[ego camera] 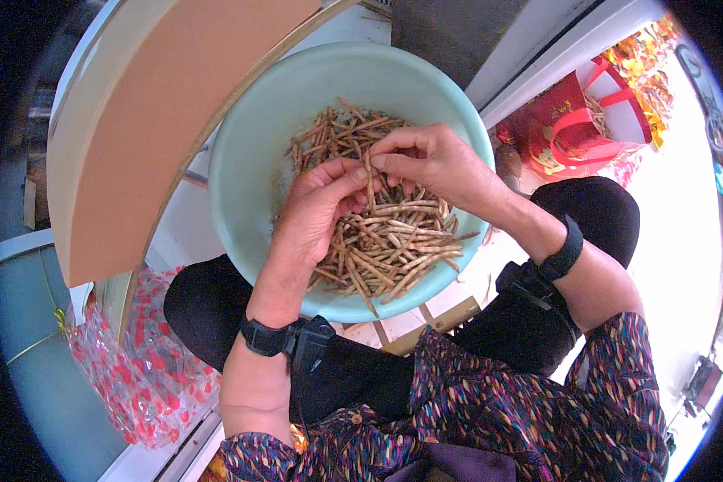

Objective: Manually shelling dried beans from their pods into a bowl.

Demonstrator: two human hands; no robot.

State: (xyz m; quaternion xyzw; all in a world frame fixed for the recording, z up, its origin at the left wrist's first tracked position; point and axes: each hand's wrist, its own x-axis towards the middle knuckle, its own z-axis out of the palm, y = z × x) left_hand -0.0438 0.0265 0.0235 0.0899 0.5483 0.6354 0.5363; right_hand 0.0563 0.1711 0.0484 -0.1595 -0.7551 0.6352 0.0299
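Between my knees stands a pale green plastic basin (241,181), with a heap of dry brown bean pods (391,241) inside it. Over the heap, my left hand (325,196) and my right hand (431,165) meet at one dried pod (370,184). Both hands pinch that pod, which points roughly away from me. The right thumb and forefinger are at its upper part, the left fingers lower down. Some left fingertips are hidden behind the thumb. Several pods stick out over the basin's near rim.
A cardboard-coloured panel (150,120) curves close along the basin's left side. Red gift bag (578,132) with pods inside stands at the right, beyond a white frame (536,54). A clear plastic wrap with red spots (150,367) lies at the lower left.
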